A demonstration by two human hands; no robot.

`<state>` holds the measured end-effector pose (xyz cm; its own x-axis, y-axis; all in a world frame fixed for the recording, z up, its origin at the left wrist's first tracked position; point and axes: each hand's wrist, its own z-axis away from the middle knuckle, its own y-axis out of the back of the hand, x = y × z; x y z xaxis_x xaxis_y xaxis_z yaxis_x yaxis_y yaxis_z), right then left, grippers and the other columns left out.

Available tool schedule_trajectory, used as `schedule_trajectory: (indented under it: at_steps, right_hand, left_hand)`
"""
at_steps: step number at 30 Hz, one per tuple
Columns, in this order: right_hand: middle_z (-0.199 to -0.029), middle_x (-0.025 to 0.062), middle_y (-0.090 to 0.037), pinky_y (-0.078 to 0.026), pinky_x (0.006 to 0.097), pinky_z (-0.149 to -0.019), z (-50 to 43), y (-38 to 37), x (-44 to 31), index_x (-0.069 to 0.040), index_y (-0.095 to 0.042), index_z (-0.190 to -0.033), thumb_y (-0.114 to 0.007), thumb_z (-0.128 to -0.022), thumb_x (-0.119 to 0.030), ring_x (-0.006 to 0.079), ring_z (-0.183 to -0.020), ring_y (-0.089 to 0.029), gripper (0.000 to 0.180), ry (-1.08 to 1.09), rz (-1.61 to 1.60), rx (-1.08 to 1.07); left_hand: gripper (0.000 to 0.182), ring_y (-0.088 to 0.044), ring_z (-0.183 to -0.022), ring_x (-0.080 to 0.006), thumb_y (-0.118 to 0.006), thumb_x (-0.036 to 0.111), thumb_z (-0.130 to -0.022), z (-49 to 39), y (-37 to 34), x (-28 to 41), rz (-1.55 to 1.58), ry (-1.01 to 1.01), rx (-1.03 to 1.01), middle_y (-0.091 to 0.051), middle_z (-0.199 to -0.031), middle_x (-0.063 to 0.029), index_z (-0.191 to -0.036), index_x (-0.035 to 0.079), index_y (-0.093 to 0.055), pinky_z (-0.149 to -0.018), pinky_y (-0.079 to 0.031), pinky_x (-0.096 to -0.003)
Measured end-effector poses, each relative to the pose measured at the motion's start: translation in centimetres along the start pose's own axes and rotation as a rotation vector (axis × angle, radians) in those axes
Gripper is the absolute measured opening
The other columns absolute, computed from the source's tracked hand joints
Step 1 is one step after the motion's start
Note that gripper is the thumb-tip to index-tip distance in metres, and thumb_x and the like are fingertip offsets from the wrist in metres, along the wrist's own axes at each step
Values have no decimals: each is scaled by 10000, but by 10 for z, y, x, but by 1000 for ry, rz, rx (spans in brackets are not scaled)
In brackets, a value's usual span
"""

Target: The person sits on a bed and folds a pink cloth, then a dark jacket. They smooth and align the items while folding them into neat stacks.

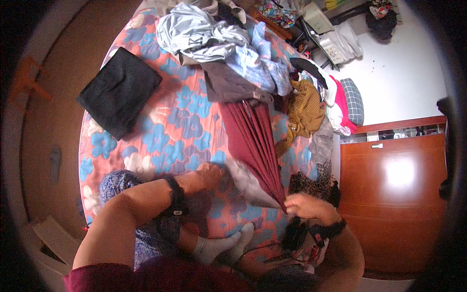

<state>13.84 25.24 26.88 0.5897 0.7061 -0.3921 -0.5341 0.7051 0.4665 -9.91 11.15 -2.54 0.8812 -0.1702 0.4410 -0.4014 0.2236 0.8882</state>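
A maroon pleated garment (pixel 251 142) stretches across the bed, its folds drawn together toward me. My right hand (pixel 310 208) grips its gathered near end. My left hand (pixel 211 176), blurred and curled like a fist, is at the edge of a pale flap (pixel 251 184) that looks like the garment's underside. Its fingertips are hard to make out. Just beyond the pleats lies a dark grey-brown garment (pixel 233 82), touching the maroon cloth's far end. To the left, a folded black cloth (pixel 120 93) rests flat at the bed's edge.
Heaped clothes, including a light grey shirt (pixel 197 34) and a light blue garment (pixel 255 65), cover the bed's far end. A mustard knit (pixel 305 107) and leopard-print cloth (pixel 308 182) lie right. Beyond stands a reddish wooden cabinet (pixel 390 204). My socked feet (pixel 219 246) rest on the floral sheet (pixel 157 137).
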Motion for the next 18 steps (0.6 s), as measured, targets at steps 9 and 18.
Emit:
schedule_trajectory:
  at_steps: [9, 18]
  right_hand:
    - [-1178, 103, -693, -507, 440, -952, 150, -116, 101, -94, -717, -1058, -579, -942, -284, 291, -1075, -654, 262, -655, 330, 17]
    - [-919, 73, -722, -536, 426, -722, 155, -150, 173, -90, -741, -988, -608, -916, -344, 254, -797, -686, 295, -931, 525, 119]
  left_hand:
    - [232, -715, -963, -280, -612, 233, -860, -8, -10, -9, 60, 12, -20, -728, -1031, -141, -1020, 110, -726, -740, -576, -436]
    - [199, -671, -699, -263, -630, 234, -831, -35, -76, -23, 150, 32, 117, -733, -869, -107, -935, 114, -750, -603, -521, -461]
